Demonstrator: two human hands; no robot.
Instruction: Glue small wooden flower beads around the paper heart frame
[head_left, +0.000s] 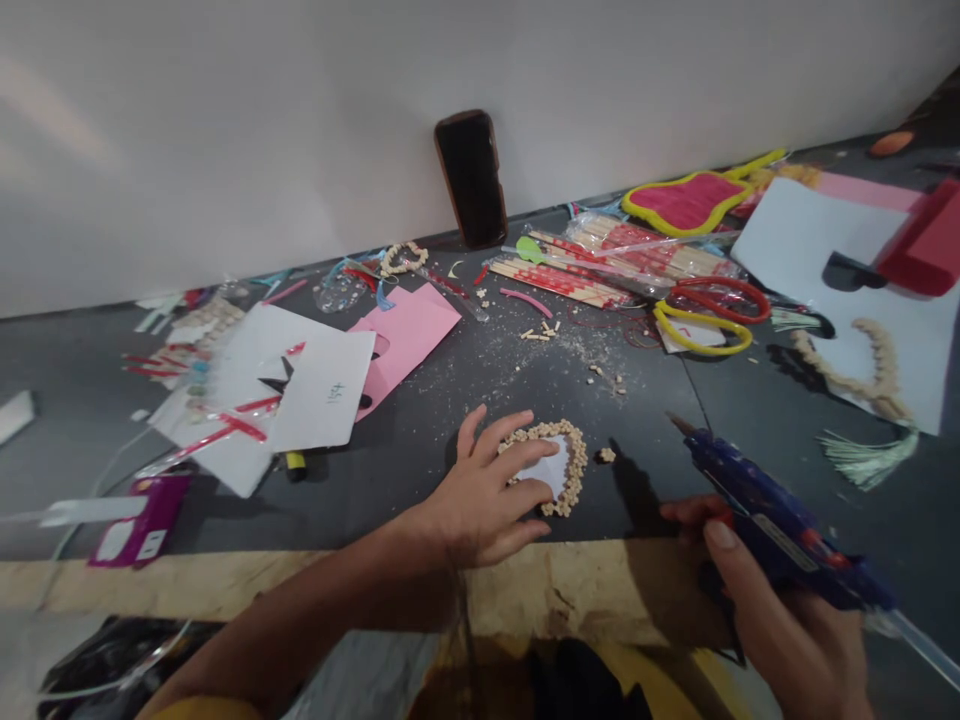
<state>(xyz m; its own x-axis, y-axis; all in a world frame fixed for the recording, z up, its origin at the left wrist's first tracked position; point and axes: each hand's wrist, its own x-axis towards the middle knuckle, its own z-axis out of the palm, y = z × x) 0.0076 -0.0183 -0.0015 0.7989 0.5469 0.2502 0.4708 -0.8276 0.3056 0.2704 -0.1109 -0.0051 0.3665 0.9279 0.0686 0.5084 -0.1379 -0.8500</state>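
Bead loop (576,465) on littered dark tabletop (412,440), phone (472,180) against pale wall (285,150)

Left hand (487,492) palm down, splayed; right hand (799,640) curled in grip, thumb extended.

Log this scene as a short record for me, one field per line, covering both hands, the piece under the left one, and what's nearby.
Left hand: spread over the beige beaded border
Right hand: gripping a blue glue gun, nozzle apart from the border
Inside border: white paper
Right of border: small loose beige cluster
Farther back: red-and-yellow-handled scissors
Against wall: phone, screen dark
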